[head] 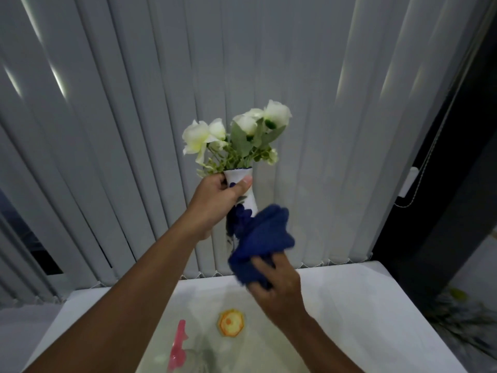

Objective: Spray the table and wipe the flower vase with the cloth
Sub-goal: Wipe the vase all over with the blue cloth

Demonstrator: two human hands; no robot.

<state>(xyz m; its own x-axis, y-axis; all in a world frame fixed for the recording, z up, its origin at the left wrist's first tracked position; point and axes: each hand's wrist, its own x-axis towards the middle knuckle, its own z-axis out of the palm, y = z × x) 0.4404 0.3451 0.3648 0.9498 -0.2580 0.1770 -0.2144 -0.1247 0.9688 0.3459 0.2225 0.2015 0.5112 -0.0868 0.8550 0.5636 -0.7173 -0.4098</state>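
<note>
A white vase [243,204] with dark blue painting is held up in the air above the table, with white flowers [236,134] and green leaves sticking out of its mouth. My left hand [217,200] grips the vase around its neck. My right hand [274,288] holds a bunched dark blue cloth [265,238] pressed against the vase's lower body, which the cloth hides. On the white table [363,305] below stands a spray bottle with a pink trigger head [178,345], seen from above near the bottom edge.
A round yellow-orange object [231,323] lies on the table below the vase. Grey vertical blinds [134,130] fill the wall behind. A dark frame with a hanging cord [427,157] stands at the right.
</note>
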